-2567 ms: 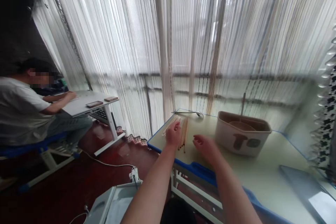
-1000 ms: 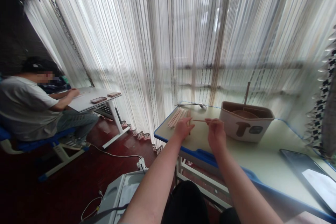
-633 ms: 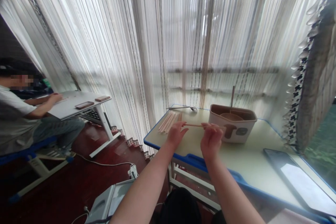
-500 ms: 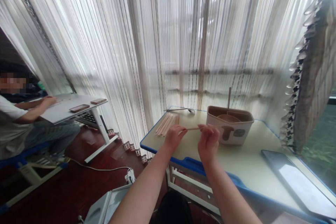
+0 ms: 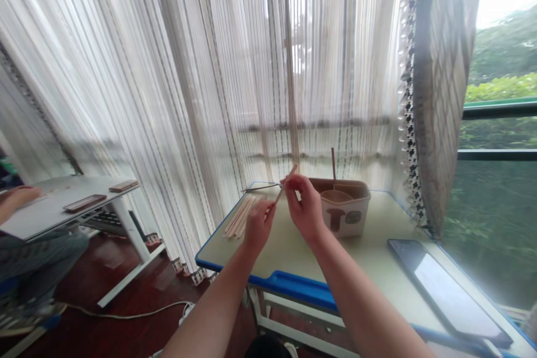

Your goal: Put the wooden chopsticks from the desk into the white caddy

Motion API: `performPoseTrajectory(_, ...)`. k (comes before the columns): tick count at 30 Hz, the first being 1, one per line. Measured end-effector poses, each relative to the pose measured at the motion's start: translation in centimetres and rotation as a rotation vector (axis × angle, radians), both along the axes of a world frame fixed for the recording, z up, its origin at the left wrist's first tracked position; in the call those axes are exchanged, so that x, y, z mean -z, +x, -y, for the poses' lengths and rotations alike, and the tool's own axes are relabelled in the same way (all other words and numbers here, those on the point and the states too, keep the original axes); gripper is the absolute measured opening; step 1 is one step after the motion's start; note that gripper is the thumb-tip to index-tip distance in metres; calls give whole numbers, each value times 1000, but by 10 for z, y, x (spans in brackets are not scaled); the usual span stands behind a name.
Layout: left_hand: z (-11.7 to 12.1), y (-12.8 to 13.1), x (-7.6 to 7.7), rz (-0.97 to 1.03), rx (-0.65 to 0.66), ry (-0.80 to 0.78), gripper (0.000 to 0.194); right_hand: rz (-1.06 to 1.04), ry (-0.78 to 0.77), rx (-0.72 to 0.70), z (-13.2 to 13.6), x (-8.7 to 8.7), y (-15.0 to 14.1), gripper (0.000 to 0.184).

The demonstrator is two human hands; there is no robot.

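Note:
A thin, pale wooden chopstick (image 5: 278, 196) slants up between my hands above the table. My left hand (image 5: 259, 226) pinches its lower end, while the fingers of my right hand (image 5: 305, 206) are closed on it higher up, near the top. Just left of my left hand, a bundle of pale chopsticks (image 5: 239, 218) lies on the tabletop. Behind my right hand stands a white and brown utensil holder (image 5: 356, 225), with a thin brown stick (image 5: 333, 163) upright in it. A metal utensil (image 5: 259, 187) lies at the table's back edge, its right end hidden by my hand.
A dark tablet (image 5: 447, 293) lies on the right of the blue-edged table (image 5: 369, 260). Sheer curtains (image 5: 230, 67) hang behind it. At far left, another person's hand (image 5: 20, 197) rests over a white table (image 5: 46, 215). A cable (image 5: 126, 316) crosses the floor.
The view has turned right. The chopstick has gone from nearly level to steeply tilted, its right-hand end raised. Both hands still hold it, my right hand now higher than my left.

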State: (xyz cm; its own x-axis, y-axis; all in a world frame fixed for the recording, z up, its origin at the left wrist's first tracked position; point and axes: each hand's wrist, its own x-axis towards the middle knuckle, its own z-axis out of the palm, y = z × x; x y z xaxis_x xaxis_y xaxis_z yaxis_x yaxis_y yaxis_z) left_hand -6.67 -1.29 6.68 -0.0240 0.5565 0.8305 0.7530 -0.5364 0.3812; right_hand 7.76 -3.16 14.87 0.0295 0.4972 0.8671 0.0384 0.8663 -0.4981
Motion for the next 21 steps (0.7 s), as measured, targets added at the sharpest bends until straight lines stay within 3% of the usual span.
performPoseTrajectory(5, -15, 46, -45, 103, 131, 42, 18, 26, 2, -34, -17, -63, 30, 12)
performPoseTrajectory(9, -32, 89, -74, 195, 296, 48, 17, 29, 15, 24, -33, -93, 71, 15)
performPoseTrajectory(13, -52, 127, -97, 184, 471, -29, 16, 34, 32, 93, -44, -100, 120, 15)
performPoseTrajectory(17, -71, 150, -122, 50, 606, -211, 18, 1, 37, 255, -49, -100, 151, 14)
performPoseTrajectory(21, -87, 156, -135, -158, 561, -279, 12, 104, 25, 302, -61, -99, 153, 12)
